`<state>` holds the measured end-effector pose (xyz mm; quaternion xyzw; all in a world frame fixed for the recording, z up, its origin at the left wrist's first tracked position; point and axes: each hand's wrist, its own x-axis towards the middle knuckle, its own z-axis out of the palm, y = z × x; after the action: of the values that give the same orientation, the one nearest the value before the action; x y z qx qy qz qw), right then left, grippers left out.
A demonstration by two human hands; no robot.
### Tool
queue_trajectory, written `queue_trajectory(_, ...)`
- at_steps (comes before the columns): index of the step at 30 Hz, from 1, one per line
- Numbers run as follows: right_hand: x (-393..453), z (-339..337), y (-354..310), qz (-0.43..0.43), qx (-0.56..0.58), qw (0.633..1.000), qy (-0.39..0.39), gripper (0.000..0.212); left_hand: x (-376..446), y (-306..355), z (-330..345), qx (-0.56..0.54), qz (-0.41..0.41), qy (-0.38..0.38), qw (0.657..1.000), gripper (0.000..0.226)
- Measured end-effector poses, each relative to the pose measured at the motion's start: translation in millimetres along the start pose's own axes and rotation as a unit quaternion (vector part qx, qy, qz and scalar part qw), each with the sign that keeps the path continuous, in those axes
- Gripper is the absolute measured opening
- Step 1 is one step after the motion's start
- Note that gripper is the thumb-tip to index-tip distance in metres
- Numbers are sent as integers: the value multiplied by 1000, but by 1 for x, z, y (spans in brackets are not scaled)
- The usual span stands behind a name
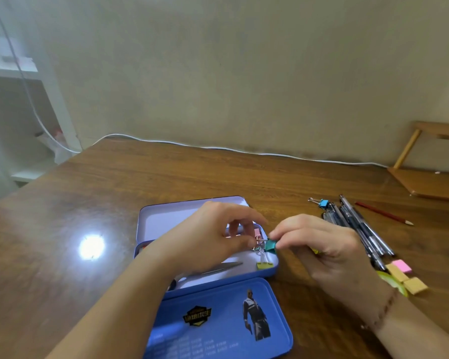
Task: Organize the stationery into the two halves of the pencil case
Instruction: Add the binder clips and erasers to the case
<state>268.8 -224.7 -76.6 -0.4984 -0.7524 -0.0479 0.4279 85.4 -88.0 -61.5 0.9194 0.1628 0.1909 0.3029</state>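
Observation:
A blue tin pencil case (271,269) lies open on the wooden table, its far half (166,221) bare inside. The near tray holds scissors (218,268), a yellow binder clip (265,265) and a pink clip (257,232). My right hand (322,244) pinches a teal binder clip (271,246) over the tray's right end. My left hand (213,239) pinches the wire handles of that clip cluster with curled fingers. A separate blue lid (218,320) with a printed figure lies nearest me.
To the right lie several dark pens (358,226), a blue binder clip (322,203), a red pencil (384,216), and pink, tan and green erasers or note blocks (402,273). A white cable (218,148) runs along the back edge. A wooden stand (430,161) sits far right.

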Motion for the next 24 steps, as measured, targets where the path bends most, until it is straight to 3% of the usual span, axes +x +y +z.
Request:
queue_trajectory(3, 0, 1, 2, 1, 1, 1000, -13, 22, -2, 1, 0, -27, -4, -27, 999, 35)
queue_trajectory(10, -3, 7, 5, 64, 15, 997, -35, 24, -2, 5, 7, 7, -11, -13, 1000, 45)
queue_trajectory(15, -2, 10, 7, 99, -87, 987, -92, 33, 0, 4, 12, 9, -26, 3, 1000, 46)
queue_trajectory(19, 1, 13, 3, 135, -74, 988, -28, 24, 1, 2, 13, -62, -38, 44, 996, 35)
queue_trajectory(24, 3, 12, -1, 267, 67, 959, 73, 25, 2, 1, 9, -156, -27, 74, 985, 31)
